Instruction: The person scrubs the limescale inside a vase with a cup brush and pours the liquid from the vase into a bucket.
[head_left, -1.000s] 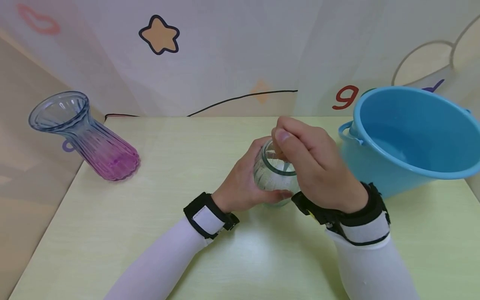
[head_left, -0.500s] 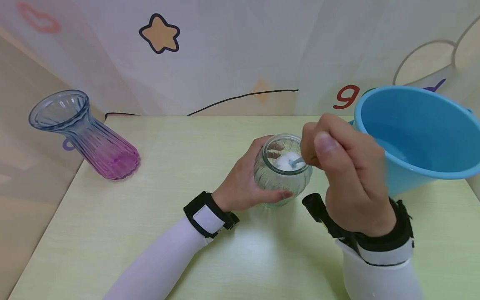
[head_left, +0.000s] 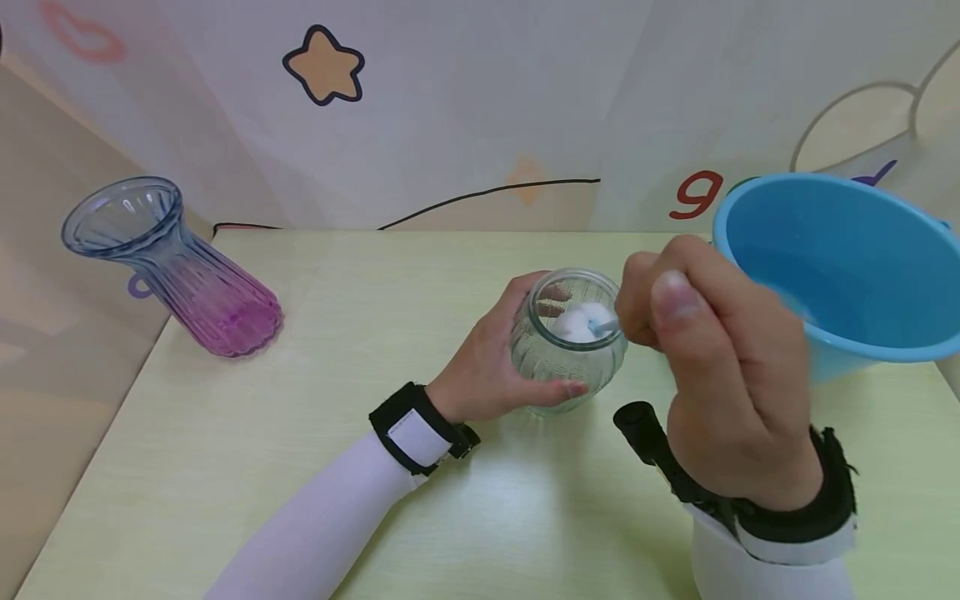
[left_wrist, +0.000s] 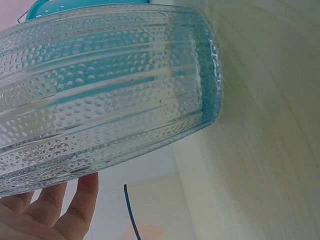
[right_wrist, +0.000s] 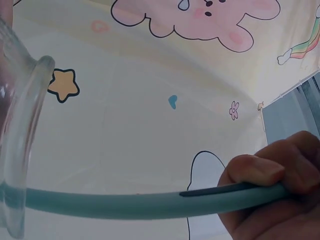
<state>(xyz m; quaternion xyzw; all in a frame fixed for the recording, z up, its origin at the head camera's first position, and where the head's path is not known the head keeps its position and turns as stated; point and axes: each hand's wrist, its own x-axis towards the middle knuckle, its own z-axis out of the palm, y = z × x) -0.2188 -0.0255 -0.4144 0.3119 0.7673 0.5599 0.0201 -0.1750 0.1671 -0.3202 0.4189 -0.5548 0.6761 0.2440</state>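
Observation:
A clear ribbed glass jar is on the table, its mouth turned up toward the head camera. My left hand grips it from the left, thumb across the front and fingers behind; in the left wrist view, fingertips touch the dimpled glass. Inside the jar is the white, soft-looking head of a bottle brush. Its blue-green handle passes out over the rim toward the right. My right hand holds the handle's outer end in curled fingers, beside the jar's mouth.
A light blue bucket stands at the right, partly behind my right hand. A ribbed glass vase, blue at the top and pink at the base, stands at the far left. A printed wall sheet borders the table's back edge.
My right hand has moved right and toward me, drawing back from over the jar's mouth, so the white brush head now shows inside. My left hand and the jar have hardly moved.

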